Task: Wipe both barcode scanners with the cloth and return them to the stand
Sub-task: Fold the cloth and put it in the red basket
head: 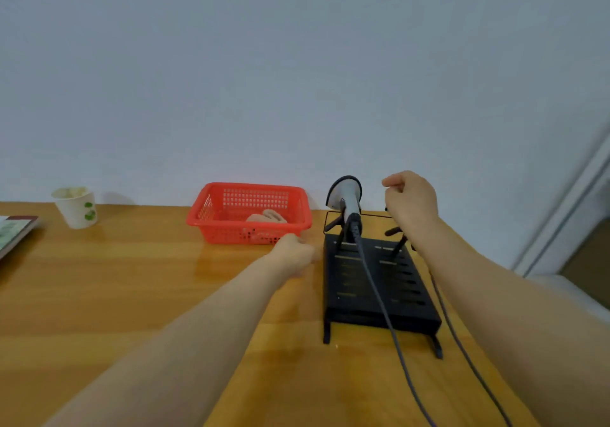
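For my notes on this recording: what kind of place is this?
Probably an office or shop desk: a wooden table against a plain wall, a black stand holding a corded barcode scanner, and a red basket.

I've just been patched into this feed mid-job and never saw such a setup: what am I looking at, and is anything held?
No machine here: the two bare arms are a person's, and the single picture comes from a camera on their head, looking forward and down. On the wooden table stands a black stand with one grey scanner propped on its left pegs, its cable trailing toward the camera. Left of it sits a red basket with a pinkish cloth inside; farther left, a paper cup and a booklet. The left hand is low by the basket's near corner; its fingers are hidden. The right hand is raised over the right pegs, fingers curled. A second cable runs from under that wrist, so it may hold the other scanner, but the hand hides it.
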Tool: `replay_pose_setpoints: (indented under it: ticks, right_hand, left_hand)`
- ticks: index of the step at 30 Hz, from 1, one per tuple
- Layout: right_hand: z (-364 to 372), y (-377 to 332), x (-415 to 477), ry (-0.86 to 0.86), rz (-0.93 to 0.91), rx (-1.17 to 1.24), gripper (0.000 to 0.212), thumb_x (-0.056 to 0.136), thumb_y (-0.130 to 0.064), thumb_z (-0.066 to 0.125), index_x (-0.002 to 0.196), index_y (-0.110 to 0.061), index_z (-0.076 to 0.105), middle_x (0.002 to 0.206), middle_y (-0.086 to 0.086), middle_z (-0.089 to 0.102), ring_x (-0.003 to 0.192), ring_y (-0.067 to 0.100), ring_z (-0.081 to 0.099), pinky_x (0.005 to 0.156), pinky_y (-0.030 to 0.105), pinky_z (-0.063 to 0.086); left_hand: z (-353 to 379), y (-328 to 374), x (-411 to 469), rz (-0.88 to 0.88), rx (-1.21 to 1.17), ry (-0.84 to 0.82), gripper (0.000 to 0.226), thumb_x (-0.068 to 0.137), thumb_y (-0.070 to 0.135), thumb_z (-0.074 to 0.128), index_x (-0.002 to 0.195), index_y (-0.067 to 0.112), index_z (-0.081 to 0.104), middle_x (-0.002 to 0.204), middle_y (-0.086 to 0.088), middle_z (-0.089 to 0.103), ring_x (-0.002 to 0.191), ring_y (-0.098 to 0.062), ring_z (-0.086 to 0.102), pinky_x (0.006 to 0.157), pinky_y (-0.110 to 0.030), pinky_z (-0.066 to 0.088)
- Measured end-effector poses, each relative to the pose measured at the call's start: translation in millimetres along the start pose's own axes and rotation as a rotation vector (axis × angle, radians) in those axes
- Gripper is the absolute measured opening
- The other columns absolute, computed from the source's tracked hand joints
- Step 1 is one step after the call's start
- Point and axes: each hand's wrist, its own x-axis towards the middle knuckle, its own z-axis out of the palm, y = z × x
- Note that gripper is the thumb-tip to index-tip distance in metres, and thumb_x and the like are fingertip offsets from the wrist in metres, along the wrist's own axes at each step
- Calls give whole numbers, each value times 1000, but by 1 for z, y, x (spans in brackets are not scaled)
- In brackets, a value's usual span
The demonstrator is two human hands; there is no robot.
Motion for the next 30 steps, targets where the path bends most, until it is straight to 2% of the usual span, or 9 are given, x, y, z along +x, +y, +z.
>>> replay_pose_setpoints:
  ticks: [3, 8, 10, 12, 15, 18, 24, 27, 30]
  right_hand:
    - [-29, 26, -23, 43, 73, 1, 21, 86, -1, 41, 95, -12, 57, 91, -1, 52, 83, 21, 53, 67, 28, 44]
    - [-53, 70, -52, -87, 267, -159, 23, 84, -4, 49, 66, -10, 37, 64, 5, 37, 54, 18, 34, 48, 27, 25]
    - [-54, 81, -65, -305, 400, -283, 11, 81, -6, 57, 87, -7, 48, 83, 9, 47, 68, 22, 49, 54, 25, 35]
    - [-52, 93, -75, -529, 499, -318, 54, 78, -8, 68, 124, -2, 40, 122, 16, 46, 111, 29, 49, 76, 29, 41]
    - [-40, 112, -86, -664, 519, -295, 81, 68, -17, 82, 132, -3, 34, 133, 13, 45, 123, 31, 44, 93, 35, 43]
    - [-24, 131, -83, -640, 440, -366, 60, 66, -23, 83, 114, -8, 49, 116, 10, 57, 103, 27, 55, 87, 37, 50]
    - [-18, 147, -60, -513, 405, -374, 37, 75, -15, 74, 98, -13, 44, 92, 4, 52, 85, 24, 54, 66, 33, 46]
    - [-13, 154, -43, -481, 429, -363, 34, 77, -11, 71, 95, -13, 43, 84, 3, 50, 81, 25, 54, 63, 34, 48]
    - [-4, 160, -22, -465, 404, -365, 32, 77, -8, 71, 92, -13, 43, 77, 0, 46, 77, 22, 51, 60, 32, 43]
  left_hand:
    - [22, -11, -11, 1, 253, -48, 71, 81, 9, 70, 141, 2, 33, 142, -13, 41, 129, -30, 42, 97, -34, 40]
    - [47, -22, -23, 19, 490, -94, 81, 77, 25, 78, 140, 3, 32, 145, -11, 38, 132, -28, 39, 99, -33, 39]
    - [53, -27, -24, 21, 520, -75, 76, 79, 28, 76, 138, 3, 35, 141, -11, 43, 128, -28, 43, 96, -33, 41]
    - [59, -31, -22, 14, 535, -52, 65, 81, 30, 73, 132, 3, 43, 130, -10, 51, 120, -28, 50, 89, -31, 44]
    - [65, -33, -18, 32, 571, -19, 48, 83, 32, 71, 118, 3, 56, 116, -12, 61, 106, -28, 59, 80, -32, 48]
    - [71, -32, -15, 43, 587, 6, 50, 81, 34, 73, 116, 3, 58, 117, -13, 62, 106, -28, 60, 82, -33, 50]
    - [88, -25, 4, 92, 542, 40, 48, 83, 34, 71, 119, 6, 57, 95, 1, 51, 87, -18, 51, 75, -25, 46]
    - [97, -17, 17, 98, 531, 64, 29, 81, 35, 72, 78, 18, 48, 76, 8, 43, 85, -17, 47, 72, -25, 42]
    - [100, -8, 35, 83, 529, 71, 52, 81, 36, 73, 65, 25, 25, 69, 10, 33, 84, -17, 46, 71, -25, 41]
